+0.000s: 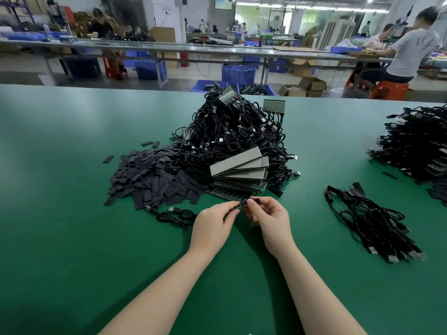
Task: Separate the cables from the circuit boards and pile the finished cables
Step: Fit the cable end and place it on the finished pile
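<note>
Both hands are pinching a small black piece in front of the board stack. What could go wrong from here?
1. The left hand and right hand pinch the small black piece by the fingertips only, so it may slip.
2. The loose cable lies by the left wrist and could be dragged.
3. The leaning board stack just beyond could slide if bumped.

The small dark part [243,203] pinched between both hands [242,221] is too hidden to identify.

We see a green worktop [72,213], blue crates [238,74] and cardboard boxes [312,85] behind, workers seated beyond.
</note>
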The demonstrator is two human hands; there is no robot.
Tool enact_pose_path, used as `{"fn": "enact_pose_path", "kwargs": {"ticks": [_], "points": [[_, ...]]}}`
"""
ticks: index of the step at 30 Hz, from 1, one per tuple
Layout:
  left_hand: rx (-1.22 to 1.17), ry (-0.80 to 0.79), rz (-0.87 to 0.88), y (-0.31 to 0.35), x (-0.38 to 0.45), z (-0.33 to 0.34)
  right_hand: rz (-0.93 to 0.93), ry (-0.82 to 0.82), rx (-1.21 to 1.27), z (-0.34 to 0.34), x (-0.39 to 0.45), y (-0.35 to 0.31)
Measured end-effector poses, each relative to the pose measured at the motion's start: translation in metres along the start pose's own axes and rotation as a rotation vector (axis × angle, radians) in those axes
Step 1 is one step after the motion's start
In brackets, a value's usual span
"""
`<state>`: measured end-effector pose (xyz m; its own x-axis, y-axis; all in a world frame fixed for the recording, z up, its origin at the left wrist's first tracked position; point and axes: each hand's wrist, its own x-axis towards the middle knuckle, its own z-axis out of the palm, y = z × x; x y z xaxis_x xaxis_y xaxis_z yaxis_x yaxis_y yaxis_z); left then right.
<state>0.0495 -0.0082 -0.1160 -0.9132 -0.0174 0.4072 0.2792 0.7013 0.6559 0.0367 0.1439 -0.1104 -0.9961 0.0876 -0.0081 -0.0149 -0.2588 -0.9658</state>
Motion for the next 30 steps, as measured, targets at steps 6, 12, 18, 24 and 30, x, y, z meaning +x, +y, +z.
{"fn": "enact_pose_path", "kwargs": {"ticks": [6,12,18,24,30], "points": [[-0.041,0.002,-0.035,-0.0015,0.001,-0.0003,-0.012,-0.003,0.032,-0.0015,0.0023,0.0033],[-0.055,-0.028,-0.035,-0.0026,0.0012,0.0001,-0.024,-0.014,-0.023,-0.0001,0.0008,0.0027],[-0.08,-0.028,-0.041,-0.0032,0.0018,-0.0002,-0.035,-0.009,-0.094,0.0013,-0.0011,0.0021],[-0.096,-0.059,-0.054,-0.0029,0.0014,-0.0012,-0.021,-0.077,-0.098,-0.0002,0.0001,0.0023],[-0.078,-0.063,-0.042,0.0014,-0.0007,-0.0029,-0.043,-0.137,-0.126,-0.0022,-0.0005,0.0032]]}}
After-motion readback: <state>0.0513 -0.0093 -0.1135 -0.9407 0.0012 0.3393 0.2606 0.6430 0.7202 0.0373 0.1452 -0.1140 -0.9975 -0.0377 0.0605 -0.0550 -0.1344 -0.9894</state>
